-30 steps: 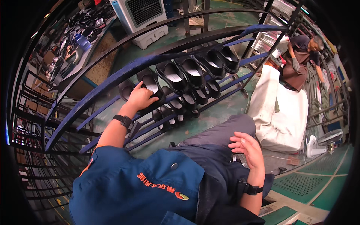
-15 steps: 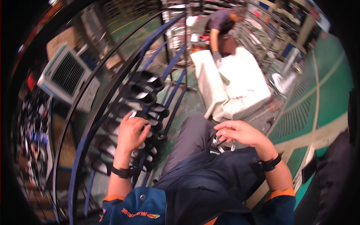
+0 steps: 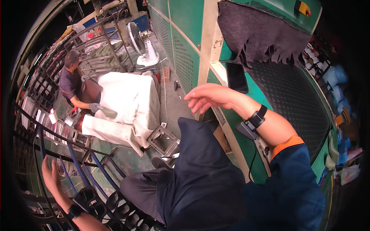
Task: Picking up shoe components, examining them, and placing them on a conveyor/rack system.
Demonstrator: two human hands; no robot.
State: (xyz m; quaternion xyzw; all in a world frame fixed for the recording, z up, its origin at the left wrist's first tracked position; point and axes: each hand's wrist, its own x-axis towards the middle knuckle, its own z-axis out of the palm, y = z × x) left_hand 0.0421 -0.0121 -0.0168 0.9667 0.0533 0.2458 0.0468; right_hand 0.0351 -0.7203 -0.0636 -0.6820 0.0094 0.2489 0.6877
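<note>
At the lower left, my left hand (image 3: 51, 177) is raised beside the thin dark rails of a rack (image 3: 83, 169), fingers stretched and holding nothing. Black shoe-like pieces (image 3: 92, 200) sit on the rack's blue bars, close to that wrist. My right hand (image 3: 208, 99) hangs above my knee, its fingers apart and slightly bent, with nothing in them. Just beyond the right forearm lies a black phone (image 3: 236, 77) on the green edge of a machine. A black textured conveyor belt (image 3: 295, 104) runs along the right, coming from under a dark fringed curtain (image 3: 266, 34).
A seated co-worker (image 3: 73, 81) in gloves holds a greyish flat piece (image 3: 107, 111) over a white cloth-covered table (image 3: 127, 92). Behind stands a white fan (image 3: 148, 57). A small metal frame stool (image 3: 163, 140) is near my knee. Green perforated panels (image 3: 183, 57) border the machine.
My view has swung right, bringing the conveyor, curtain and phone into sight. The rack now lies at the lower left. Both hands remain free, the left one spread wider.
</note>
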